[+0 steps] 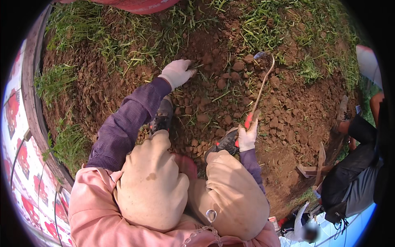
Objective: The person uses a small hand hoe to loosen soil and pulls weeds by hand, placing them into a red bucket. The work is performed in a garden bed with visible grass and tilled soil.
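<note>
My left hand, in a pale glove, reaches over the soil between my feet and the plants. Its thumb and fingers pinch a small tuft of green leaves. Beside my right shoe, my right hand, also gloved, is closed around the red handle of a hand hoe. The hoe's thin metal shaft runs forward and hooks at the neck. Its blade rests at the loose brown soil among clods and cut stems, with dirt on it.
Feathery green plants stand at the left, and pulled greens lie ahead. A red container sits at the far edge. A wooden border runs along the left. Another person and a wooden frame are at the right.
</note>
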The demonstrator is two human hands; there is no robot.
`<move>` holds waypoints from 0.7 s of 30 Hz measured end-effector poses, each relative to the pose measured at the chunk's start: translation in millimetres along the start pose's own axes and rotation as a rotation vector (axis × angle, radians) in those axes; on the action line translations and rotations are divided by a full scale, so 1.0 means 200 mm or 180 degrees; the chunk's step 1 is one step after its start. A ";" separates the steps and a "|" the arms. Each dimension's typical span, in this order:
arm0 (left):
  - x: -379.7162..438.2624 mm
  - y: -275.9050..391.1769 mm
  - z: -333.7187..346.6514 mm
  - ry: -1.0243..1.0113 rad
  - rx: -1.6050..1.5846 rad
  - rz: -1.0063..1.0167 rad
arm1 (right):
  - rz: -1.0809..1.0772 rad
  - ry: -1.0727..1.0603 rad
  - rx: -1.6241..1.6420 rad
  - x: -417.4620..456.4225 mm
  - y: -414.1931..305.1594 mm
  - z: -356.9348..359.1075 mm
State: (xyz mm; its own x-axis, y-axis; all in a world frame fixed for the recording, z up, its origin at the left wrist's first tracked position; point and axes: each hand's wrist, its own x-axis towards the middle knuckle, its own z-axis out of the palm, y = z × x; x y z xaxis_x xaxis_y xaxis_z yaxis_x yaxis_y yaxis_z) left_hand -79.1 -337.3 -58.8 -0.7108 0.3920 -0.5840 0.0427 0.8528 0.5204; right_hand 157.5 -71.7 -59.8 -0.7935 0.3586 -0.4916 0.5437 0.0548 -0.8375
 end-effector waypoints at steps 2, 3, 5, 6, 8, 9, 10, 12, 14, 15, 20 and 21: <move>-0.01 0.11 0.01 -0.0534 0.0746 0.0184 | 0.0763 0.0007 -0.0045 0.00 -0.11 0.06; 0.01 0.21 0.03 -0.0785 0.1102 0.0334 | 0.1116 0.0059 -0.0090 0.01 -0.17 0.06; 0.05 0.32 0.12 -0.1228 0.1471 0.0553 | 0.0349 0.0029 -0.0267 0.01 -0.09 0.02; 0.08 0.30 0.15 -0.1091 0.1048 0.0558 | 0.0444 0.0026 -0.0133 0.00 -0.10 0.02; 0.14 0.26 0.14 -0.0725 -0.0295 0.0351 | 0.0149 -0.0040 -0.0129 0.02 -0.04 0.02; 0.14 0.22 0.12 -0.0506 -0.1201 0.0123 | 0.0333 -0.0016 -0.0285 0.02 -0.04 0.03; 0.13 0.26 0.00 -0.0697 -0.1279 -0.0046 | 0.0294 0.0005 -0.0207 0.03 -0.04 0.03; 0.10 0.28 0.01 -0.0029 0.0712 0.0849 | 0.0176 0.0101 -0.0171 0.02 -0.02 0.02; 0.05 0.37 0.07 -0.0399 0.1758 0.1398 | 0.0037 0.0259 -0.0274 0.03 0.03 0.03; 0.02 0.39 0.14 -0.0661 0.1910 0.1658 | 0.0035 0.0246 -0.0443 0.03 0.02 0.03; -0.02 0.37 0.42 -0.0487 0.2074 0.1833 | -0.0107 0.0236 -0.0848 0.04 0.03 0.03; 0.00 0.38 0.40 -0.0548 0.1916 0.1781 | -0.0089 0.0241 -0.0857 0.03 0.03 0.02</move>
State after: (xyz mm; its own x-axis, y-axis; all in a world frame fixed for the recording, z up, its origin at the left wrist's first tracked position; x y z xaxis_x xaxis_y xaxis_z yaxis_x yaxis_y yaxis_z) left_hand -18.5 -245.7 -69.6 -0.3583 0.8176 -0.4508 0.7593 0.5361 0.3689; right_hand 154.8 -72.5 -69.5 -0.7920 0.4215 -0.4417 0.5830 0.3076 -0.7520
